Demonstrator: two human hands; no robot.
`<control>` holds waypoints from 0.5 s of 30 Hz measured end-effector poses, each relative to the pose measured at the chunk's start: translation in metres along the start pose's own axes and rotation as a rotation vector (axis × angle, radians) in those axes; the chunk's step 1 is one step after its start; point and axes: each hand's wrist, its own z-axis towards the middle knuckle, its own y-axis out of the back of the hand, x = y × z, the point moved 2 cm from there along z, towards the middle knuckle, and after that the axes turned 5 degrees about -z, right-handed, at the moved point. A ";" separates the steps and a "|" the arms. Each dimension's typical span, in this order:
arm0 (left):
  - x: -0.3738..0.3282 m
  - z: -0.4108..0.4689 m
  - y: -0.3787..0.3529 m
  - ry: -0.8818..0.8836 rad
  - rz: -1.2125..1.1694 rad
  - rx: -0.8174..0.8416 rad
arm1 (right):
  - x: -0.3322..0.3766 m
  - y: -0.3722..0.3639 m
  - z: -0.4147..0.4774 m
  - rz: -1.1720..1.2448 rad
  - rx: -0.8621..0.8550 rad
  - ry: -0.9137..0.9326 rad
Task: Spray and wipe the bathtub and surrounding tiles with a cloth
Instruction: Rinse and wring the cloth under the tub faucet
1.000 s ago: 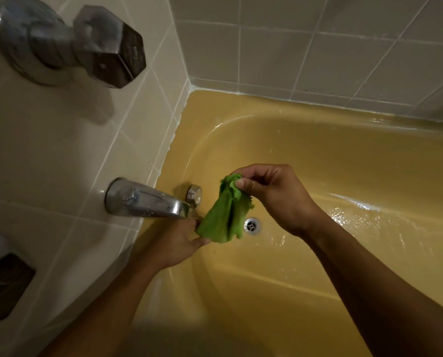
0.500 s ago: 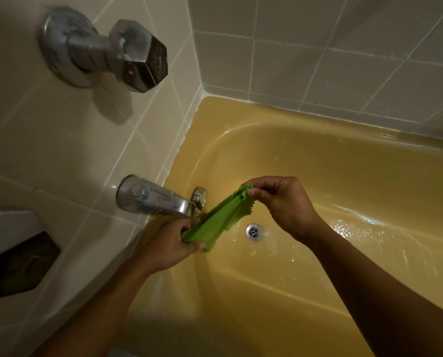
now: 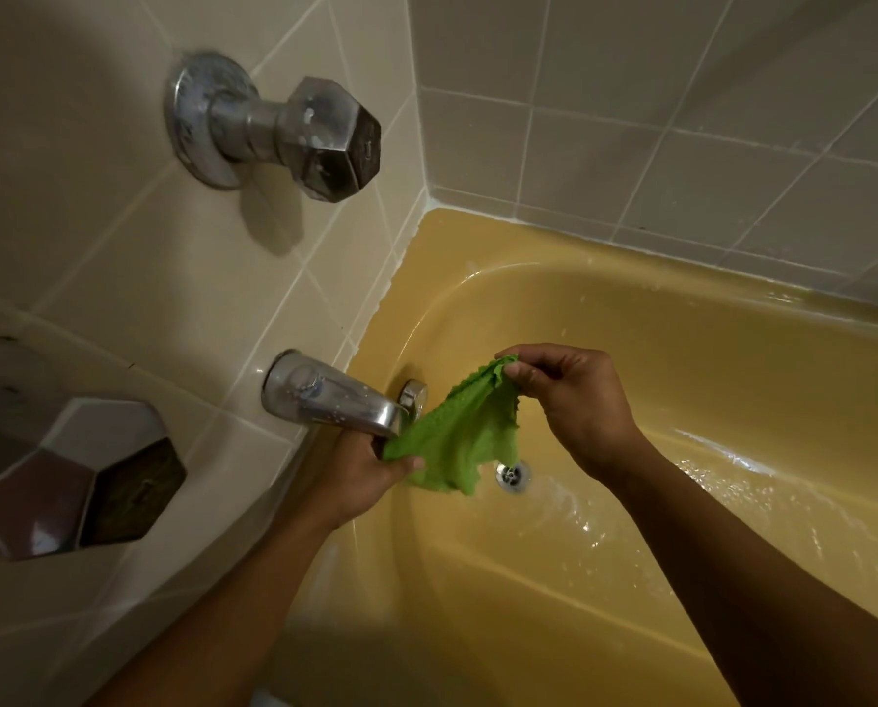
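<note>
A green cloth (image 3: 465, 436) is stretched between both hands over the yellow bathtub (image 3: 682, 380). My left hand (image 3: 360, 474) pinches its lower corner just under the chrome spout (image 3: 330, 398). My right hand (image 3: 574, 403) pinches the upper corner, raised above the drain (image 3: 512, 474). The cloth hangs spread out, not touching the tub floor. Beige wall tiles (image 3: 212, 298) rise on the left and grey-looking tiles (image 3: 682, 145) at the back. No spray bottle is in view.
Two chrome hexagonal tap handles stick out of the left wall, one high (image 3: 294, 130) and one low at the left edge (image 3: 80, 477). An overflow fitting (image 3: 412, 395) sits behind the spout. The tub floor glistens wet to the right of the drain.
The cloth went from bunched in my right hand to opened out between both hands. My left hand took hold of its lower corner. The view shifted, showing more of the left wall.
</note>
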 end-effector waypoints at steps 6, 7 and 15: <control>0.002 0.001 -0.001 -0.044 0.036 -0.126 | 0.002 0.011 0.003 -0.024 -0.028 0.016; 0.003 0.001 0.001 -0.047 0.036 -0.134 | 0.001 0.012 0.003 -0.029 -0.027 0.016; 0.005 -0.001 -0.001 -0.018 -0.060 -0.092 | -0.003 0.018 0.005 0.001 -0.069 0.002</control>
